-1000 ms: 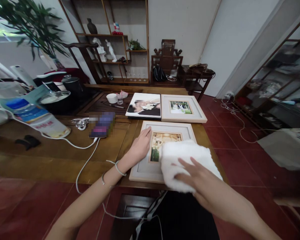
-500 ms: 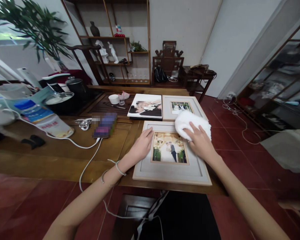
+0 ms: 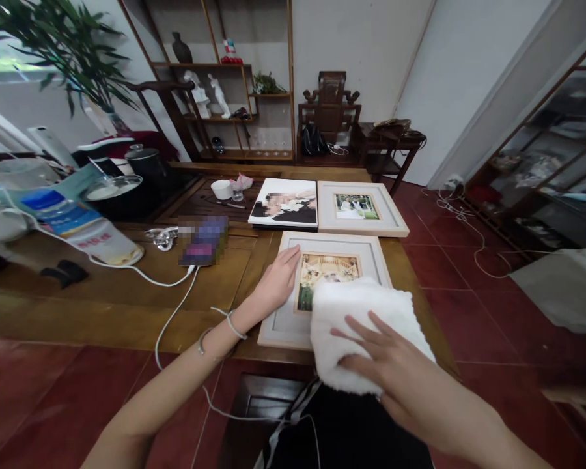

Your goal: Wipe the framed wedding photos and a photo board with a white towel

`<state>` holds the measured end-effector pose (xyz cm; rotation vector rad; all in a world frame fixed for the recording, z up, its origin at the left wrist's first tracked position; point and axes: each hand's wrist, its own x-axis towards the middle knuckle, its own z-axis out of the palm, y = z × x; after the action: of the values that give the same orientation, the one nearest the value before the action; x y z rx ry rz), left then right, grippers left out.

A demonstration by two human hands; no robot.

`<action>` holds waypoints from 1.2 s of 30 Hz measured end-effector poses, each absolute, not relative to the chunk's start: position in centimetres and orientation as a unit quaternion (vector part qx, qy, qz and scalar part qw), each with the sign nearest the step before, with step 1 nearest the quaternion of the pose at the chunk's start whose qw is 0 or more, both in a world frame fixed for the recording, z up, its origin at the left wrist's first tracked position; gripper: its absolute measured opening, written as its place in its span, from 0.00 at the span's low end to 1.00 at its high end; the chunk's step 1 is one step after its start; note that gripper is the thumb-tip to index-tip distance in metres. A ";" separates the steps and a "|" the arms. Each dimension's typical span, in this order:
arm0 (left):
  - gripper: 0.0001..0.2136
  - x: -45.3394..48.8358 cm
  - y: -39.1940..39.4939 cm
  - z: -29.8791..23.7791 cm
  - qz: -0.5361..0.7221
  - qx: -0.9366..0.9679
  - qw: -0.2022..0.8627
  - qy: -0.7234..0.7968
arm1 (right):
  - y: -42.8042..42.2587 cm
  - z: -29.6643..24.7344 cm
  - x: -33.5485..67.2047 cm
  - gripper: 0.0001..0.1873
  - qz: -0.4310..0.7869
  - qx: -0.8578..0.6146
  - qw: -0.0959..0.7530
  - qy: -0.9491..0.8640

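Note:
A pale framed photo lies flat at the near edge of the wooden table. My left hand rests flat on the frame's left side, fingers stretched out. My right hand presses a white fluffy cloth onto the frame's near right part, fingers spread over the cloth. The cloth hides the lower right of the frame and part of the picture.
Behind lie a second framed photo and an unframed photo print. A phone on a white cable, a plastic bag, pots and a small white cup stand to the left. Red tiled floor surrounds the table.
My right hand has drawn the cloth from the frame's far right corner back toward me, over its near right part. My left hand has stayed on the frame's left side.

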<state>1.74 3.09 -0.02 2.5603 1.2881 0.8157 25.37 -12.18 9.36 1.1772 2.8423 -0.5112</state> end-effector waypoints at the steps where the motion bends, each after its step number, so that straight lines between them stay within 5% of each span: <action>1: 0.18 1.7 3.1 -0.1 0.268 0.858 0.079 0.431 | -12.3 9.3 25.2 0.40 -0.166 0.373 0.008 0.913; 11: 0.20 1.7 3.1 -0.2 0.243 0.856 0.082 0.448 | 1.6 5.0 27.2 0.33 0.094 0.506 -0.091 0.852; 17: 0.19 1.6 3.2 -0.5 0.253 0.846 0.098 0.458 | 2.6 5.6 26.8 0.34 0.066 0.505 -0.049 0.859; 28: 0.18 1.8 2.8 0.0 0.253 0.851 0.081 0.453 | -14.2 8.1 23.9 0.36 -0.144 0.403 0.043 0.903; 36: 0.20 1.8 2.8 0.3 0.217 0.871 0.053 0.438 | -4.9 5.3 25.3 0.35 0.017 0.473 -0.055 0.879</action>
<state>1.79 2.81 0.27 2.6466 1.3316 0.6587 25.29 -4.87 5.33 1.5416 2.8627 0.0568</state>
